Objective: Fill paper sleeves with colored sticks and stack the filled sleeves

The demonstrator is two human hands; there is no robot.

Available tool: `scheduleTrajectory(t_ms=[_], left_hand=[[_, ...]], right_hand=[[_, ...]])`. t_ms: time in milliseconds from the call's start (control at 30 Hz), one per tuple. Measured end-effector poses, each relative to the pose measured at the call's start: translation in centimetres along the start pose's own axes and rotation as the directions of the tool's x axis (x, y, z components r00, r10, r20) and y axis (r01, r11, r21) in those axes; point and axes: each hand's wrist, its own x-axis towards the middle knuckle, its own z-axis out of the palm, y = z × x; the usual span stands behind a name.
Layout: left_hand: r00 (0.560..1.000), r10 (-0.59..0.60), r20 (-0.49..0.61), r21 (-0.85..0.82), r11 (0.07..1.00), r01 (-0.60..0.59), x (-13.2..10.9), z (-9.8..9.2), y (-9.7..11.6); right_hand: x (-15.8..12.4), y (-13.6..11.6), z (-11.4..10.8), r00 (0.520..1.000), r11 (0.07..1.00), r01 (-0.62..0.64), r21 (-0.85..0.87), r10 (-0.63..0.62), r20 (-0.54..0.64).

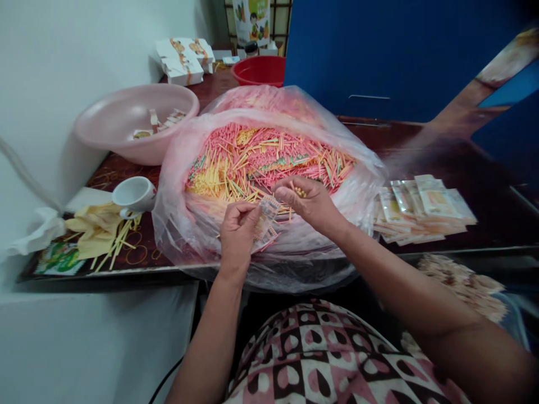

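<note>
A large clear plastic bag (pixel 177 224) lies wide open on the table, heaped with thin pink, yellow and green sticks (pixel 269 151). At its front edge my left hand (pixel 238 230) is closed, pinching a small printed see-through packet (pixel 266 216). Just to the right, over the heap, my right hand (pixel 311 205) curls round several thin sticks (pixel 300 192) whose pale yellow ends show between the fingers. My right fingertips are close to the packet's top; I cannot tell whether they touch it.
Flat packets (pixel 425 207) are stacked on the right. To the left stand a white cup (pixel 133 193), a pink basin (pixel 101 126) and loose yellow sticks (pixel 120 241). A red basin (pixel 259 70) sits behind, beside a blue panel (pixel 370 50). Another person's arm (pixel 457 109) reaches in, blurred.
</note>
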Motion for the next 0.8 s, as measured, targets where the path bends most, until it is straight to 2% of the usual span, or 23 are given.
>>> scheduleTrajectory(t_ms=[133,233,333,400,467,533,567,600,667,733,800], left_hand=[[0.999,0.011,-0.040,-0.051,0.999,-0.013,0.0,0.2,-0.2],[0.996,0.071,-0.053,0.021,0.997,-0.070,-0.1,0.2,-0.1],[0.990,0.135,-0.028,0.115,0.985,-0.131,-0.2,0.3,0.4],[0.981,0.192,0.005,0.171,0.967,-0.190,-0.4,0.3,1.0],[0.971,0.236,0.028,0.208,0.949,-0.237,-0.5,0.2,1.5],[0.971,0.238,0.037,0.236,0.942,-0.240,-0.5,0.1,1.7],[0.975,0.221,0.033,0.242,0.944,-0.222,-0.5,0.0,1.7],[0.980,0.196,0.016,0.237,0.952,-0.194,-0.4,0.0,1.5],[0.993,0.111,-0.034,0.166,0.981,-0.104,-0.2,-0.1,1.0],[0.998,-0.027,-0.054,0.009,1.000,0.027,0.0,-0.1,0.4],[0.987,-0.162,-0.005,-0.163,0.974,0.160,0.1,0.0,0.2]], right_hand=[[-0.5,0.8,0.5,0.998,0.997,0.016,-0.071,-0.011,0.065],[-0.7,1.4,0.6,0.997,0.993,0.043,-0.106,-0.036,0.066],[-1.0,1.7,0.6,0.984,0.972,0.073,-0.224,-0.034,0.173],[-1.2,1.7,0.6,0.970,0.927,0.081,-0.367,0.010,0.241],[-1.5,1.6,0.6,0.966,0.846,0.086,-0.525,0.058,0.251],[-1.6,1.4,0.7,0.967,0.775,0.099,-0.624,0.074,0.245],[-1.6,1.4,0.7,0.964,0.771,0.106,-0.628,0.075,0.256],[-1.5,1.3,0.6,0.961,0.798,0.103,-0.594,0.073,0.265],[-1.2,1.1,0.3,0.965,0.906,0.044,-0.421,0.070,0.253],[-0.7,0.7,-0.2,0.980,0.984,-0.070,-0.165,0.099,0.172],[-0.1,0.0,-0.8,0.988,0.987,-0.144,0.077,0.140,0.059]])
